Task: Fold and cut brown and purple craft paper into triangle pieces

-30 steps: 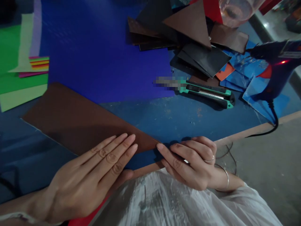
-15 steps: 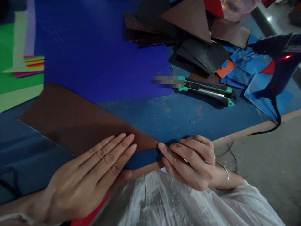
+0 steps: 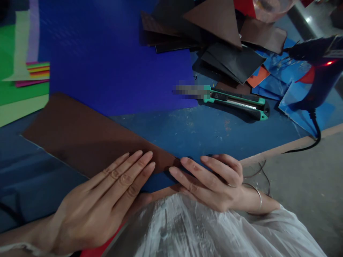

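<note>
Brown sheet [image 3: 88,132] by the counter's [image 3: 193,130] near edge. Left hand [image 3: 103,200], fingers straight, flattens it; right hand's [image 3: 211,182] bent fingers, pinch unclear, reach its tip. Likely smoothing, calling for firm pressure.

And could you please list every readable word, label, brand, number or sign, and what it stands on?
No text is readable.
Pale label on the dark blue, red-triggered glue gun: too blurred.
Silvery metal strip on the green-and-black utility knife: any marks too small.
</note>
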Demonstrator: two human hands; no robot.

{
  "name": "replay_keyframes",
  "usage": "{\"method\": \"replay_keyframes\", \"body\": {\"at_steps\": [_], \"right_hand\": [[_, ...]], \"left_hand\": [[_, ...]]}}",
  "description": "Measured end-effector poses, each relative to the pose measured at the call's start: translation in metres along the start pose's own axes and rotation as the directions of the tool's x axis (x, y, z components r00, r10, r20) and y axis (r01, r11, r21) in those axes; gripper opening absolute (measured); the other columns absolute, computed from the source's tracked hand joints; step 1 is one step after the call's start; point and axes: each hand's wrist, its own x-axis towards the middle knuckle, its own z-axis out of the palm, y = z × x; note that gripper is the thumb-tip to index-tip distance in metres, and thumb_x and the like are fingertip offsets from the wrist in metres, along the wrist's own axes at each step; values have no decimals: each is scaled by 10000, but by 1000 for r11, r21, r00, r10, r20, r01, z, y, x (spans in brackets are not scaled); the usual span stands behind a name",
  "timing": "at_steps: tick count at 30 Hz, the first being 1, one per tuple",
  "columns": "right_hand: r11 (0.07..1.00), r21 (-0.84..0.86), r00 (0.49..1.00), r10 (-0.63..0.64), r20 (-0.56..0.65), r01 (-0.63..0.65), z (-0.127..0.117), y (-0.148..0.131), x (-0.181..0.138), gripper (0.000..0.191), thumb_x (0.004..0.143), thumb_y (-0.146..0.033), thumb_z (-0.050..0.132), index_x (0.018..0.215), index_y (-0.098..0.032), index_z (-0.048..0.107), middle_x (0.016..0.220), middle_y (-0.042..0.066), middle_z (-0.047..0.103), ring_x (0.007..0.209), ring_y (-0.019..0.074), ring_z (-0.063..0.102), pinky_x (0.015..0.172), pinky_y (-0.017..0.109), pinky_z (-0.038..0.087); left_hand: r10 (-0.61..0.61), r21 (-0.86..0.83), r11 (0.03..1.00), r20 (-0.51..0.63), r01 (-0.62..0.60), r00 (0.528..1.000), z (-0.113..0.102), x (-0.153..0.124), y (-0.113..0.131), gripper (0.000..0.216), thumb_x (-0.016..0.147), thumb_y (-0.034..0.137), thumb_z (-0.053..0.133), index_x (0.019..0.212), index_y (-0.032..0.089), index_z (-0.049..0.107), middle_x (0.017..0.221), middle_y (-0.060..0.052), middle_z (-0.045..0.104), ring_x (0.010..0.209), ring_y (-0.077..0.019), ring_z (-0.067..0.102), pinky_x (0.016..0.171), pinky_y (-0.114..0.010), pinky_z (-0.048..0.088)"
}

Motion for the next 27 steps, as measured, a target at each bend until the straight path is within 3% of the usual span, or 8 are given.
{"method": "replay_keyframes", "body": {"at_steps": [5,10,19,24,27], "right_hand": [[1000,-24,998,8,55,-6,-3,0,2,337,1093,-439,523,1212,-352,825,1188,-74,816,1099,184,596,988,314,473],[1000,-25,998,13,66,-11,-3,-1,-1,343,1080,-458,548,1270,-337,806,1208,-58,816,1136,194,595,1022,337,470],[999,6,993,41,114,-42,-5,-3,2,343,1073,-405,551,1283,-309,804,1221,-8,813,1202,216,589,1040,364,473],[998,17,993,52,110,-54,-7,-2,2,350,1072,-391,545,1280,-285,805,1240,27,807,1238,232,596,1072,382,484],[999,8,990,38,138,-39,-10,1,2,355,1056,-367,566,1281,-235,805,1250,53,804,1248,247,607,1077,386,500]], "left_hand": [[61,63,996,-38,-59,997,2,3,-1,451,1048,238,618,1411,-29,607,1572,-266,563,1589,-361,382,1339,-469,322],[19,98,995,-50,-14,999,3,8,2,419,1076,274,568,1392,3,625,1465,-223,675,1470,-338,568,1272,-458,422],[31,77,997,-46,-27,998,1,4,3,437,1072,268,590,1385,-37,616,1485,-270,642,1565,-363,430,1284,-478,407],[10,71,997,-57,-6,998,0,7,1,392,1074,299,589,1365,43,645,1539,-193,624,1517,-334,512,1269,-460,436],[-1,73,997,-63,6,998,2,7,2,414,1078,305,585,1380,27,635,1528,-206,630,1502,-336,530,1261,-462,448]]}}
